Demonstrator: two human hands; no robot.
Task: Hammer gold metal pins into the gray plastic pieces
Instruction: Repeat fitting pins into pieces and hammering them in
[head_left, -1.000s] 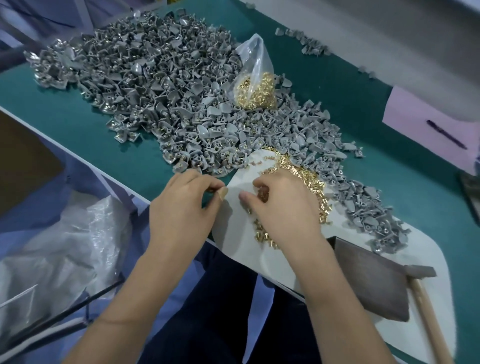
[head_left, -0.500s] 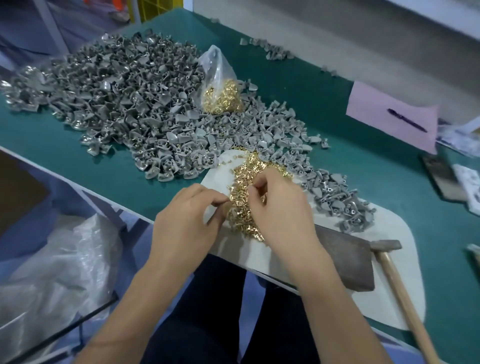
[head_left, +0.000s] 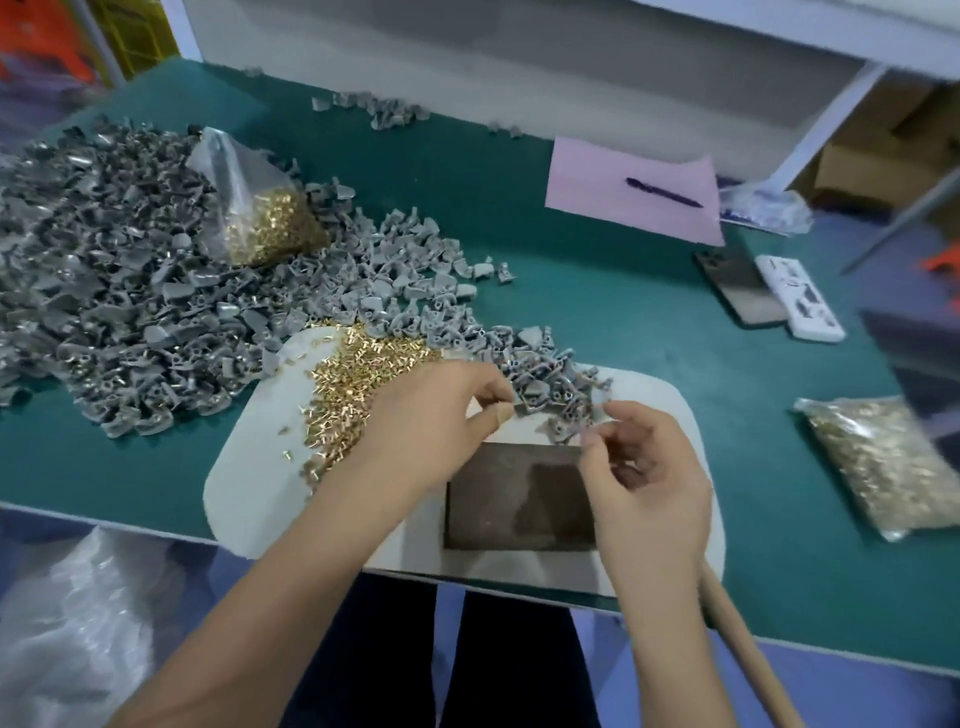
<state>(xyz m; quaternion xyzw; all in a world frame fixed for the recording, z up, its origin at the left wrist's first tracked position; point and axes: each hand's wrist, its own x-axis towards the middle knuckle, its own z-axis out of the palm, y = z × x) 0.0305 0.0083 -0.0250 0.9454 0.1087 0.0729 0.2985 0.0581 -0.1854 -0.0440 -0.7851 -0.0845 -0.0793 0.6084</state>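
A person is sitting at the near edge of a green-covered tabletop (head_left: 597, 291), both bare forearms reaching over a white rounded-corner work mat (head_left: 249, 467) that is lying against that edge. The left hand (head_left: 431, 415) is hovering over the middle of the mat with its fingers curled and the thumb and forefinger pinched together at the foot of the gray pieces; something small seems to be held there, but blur is hiding what it is. The right hand (head_left: 644, 467) is hanging just beside it, above the far right corner of a dark rectangular metal block (head_left: 509, 499) resting on the mat, its fingers loosely curled and the fingertips pinching a small gray plastic piece (head_left: 597, 410). A loose heap of gold metal pins (head_left: 358, 374) is lying on the mat's far left part, partly under the left wrist. A big pile of gray plastic pieces (head_left: 130, 312) is spreading from the tabletop's left edge across to the mat's far edge. A clear plastic bag holding gold pins (head_left: 260, 218) is sitting on top of that pile. A light wooden handle (head_left: 743, 649) is sticking out past the near edge, right of the right forearm. A second sealed bag of pins (head_left: 878, 457) is lying toward the right edge, and a pink paper sheet (head_left: 597, 192) with a dark pen (head_left: 662, 192) on it is lying near the far edge
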